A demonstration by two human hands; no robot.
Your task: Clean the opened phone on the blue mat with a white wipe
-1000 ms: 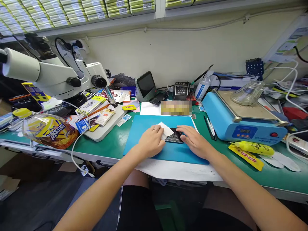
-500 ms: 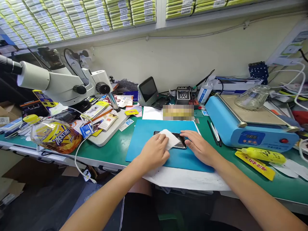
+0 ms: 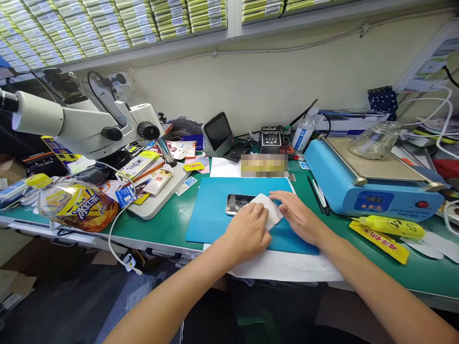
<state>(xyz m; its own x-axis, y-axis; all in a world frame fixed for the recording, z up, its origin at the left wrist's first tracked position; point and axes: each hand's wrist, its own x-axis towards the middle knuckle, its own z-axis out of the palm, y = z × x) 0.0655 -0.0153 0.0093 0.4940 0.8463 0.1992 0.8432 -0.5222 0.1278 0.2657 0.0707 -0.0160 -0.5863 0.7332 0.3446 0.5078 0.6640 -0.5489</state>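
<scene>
A phone lies screen up on a blue mat, its left part showing and its right part covered. My left hand, a ring on one finger, presses a folded white wipe down over the phone's right half. Whether the wipe is paper or cloth I cannot tell. My right hand rests at the right end of the phone with fingers stretched out, close beside the wipe. It holds nothing that I can see; contact with the phone's edge is hidden.
To the right stands a blue heating-plate machine with a glass jar on top. A yellow bottle and two pens lie nearby. A microscope and a drink bottle occupy the left.
My left hand has slid the wipe to the right along the phone, uncovering its left part. My right hand has stayed nearly in place. The view has shifted slightly.
</scene>
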